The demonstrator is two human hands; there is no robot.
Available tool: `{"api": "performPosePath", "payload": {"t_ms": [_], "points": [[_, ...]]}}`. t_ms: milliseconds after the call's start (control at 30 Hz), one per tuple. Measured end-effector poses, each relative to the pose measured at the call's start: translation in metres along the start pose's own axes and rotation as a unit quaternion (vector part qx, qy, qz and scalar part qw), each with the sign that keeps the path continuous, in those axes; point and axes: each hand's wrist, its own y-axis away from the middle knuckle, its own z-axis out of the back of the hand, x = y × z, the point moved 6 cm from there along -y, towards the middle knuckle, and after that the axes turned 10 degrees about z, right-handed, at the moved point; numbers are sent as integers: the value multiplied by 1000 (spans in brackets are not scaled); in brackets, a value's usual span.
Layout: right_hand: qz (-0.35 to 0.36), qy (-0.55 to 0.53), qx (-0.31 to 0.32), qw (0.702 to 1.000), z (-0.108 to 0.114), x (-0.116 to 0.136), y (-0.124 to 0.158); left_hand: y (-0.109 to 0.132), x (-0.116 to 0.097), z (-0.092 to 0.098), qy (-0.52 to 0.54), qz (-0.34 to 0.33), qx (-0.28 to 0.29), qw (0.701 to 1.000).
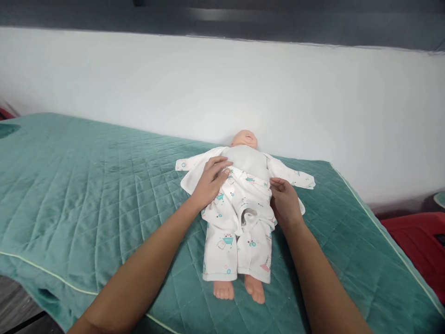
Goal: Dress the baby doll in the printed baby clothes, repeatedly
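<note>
A baby doll (pixel 245 138) lies on its back, its feet toward me. It wears patterned white baby pants (pixel 222 241) and a white long-sleeved top (pixel 283 171) spread open on both sides, leaving the pale torso bare. My left hand (pixel 210 183) pinches the waistband at the left, thumb and fingertips close together at its upper edge. At the opposite hip, my right hand (pixel 285 202) has its fingers curled around the side of the waistband, partly hidden by the fabric. Between the legs the pants show a round opening. Bare feet (pixel 223 290) stick out of the cuffs.
A green quilted cover (pixel 104 199) with light piping lies under the doll. Behind it rises a white wall (pixel 139 88) with a dark band (pixel 222 18) above. A red chair-like object (pixel 417 241) stands beyond the right edge.
</note>
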Motion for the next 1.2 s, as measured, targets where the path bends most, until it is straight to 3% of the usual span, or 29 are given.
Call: {"api": "performPosePath", "payload": {"t_ms": [100, 167, 367, 633, 800, 1000, 1100, 1200], "points": [[37, -15, -15, 999, -1, 12, 1, -4, -3, -1, -36, -8, -2, 999], [80, 30, -7, 996, -3, 24, 3, -6, -8, -2, -80, -28, -4, 996], [174, 172, 168, 955, -23, 41, 11, -8, -17, -9, -164, -67, 52, 983], [240, 272, 308, 880, -27, 51, 8, -13, -15, -8, -145, -47, 118, 981], [270, 293, 301, 866, -37, 51, 6, -24, -16, -9, -166, -20, 133, 977], [195, 380, 214, 879, -48, 38, -26, -62, -9, -10, -214, 36, 90, 972], [173, 360, 198, 895, -53, 33, -43, -80, 7, -12, -195, 77, 83, 974], [137, 309, 180, 924, -51, 23, -55, -89, 25, -15, -112, 107, 103, 983]]}}
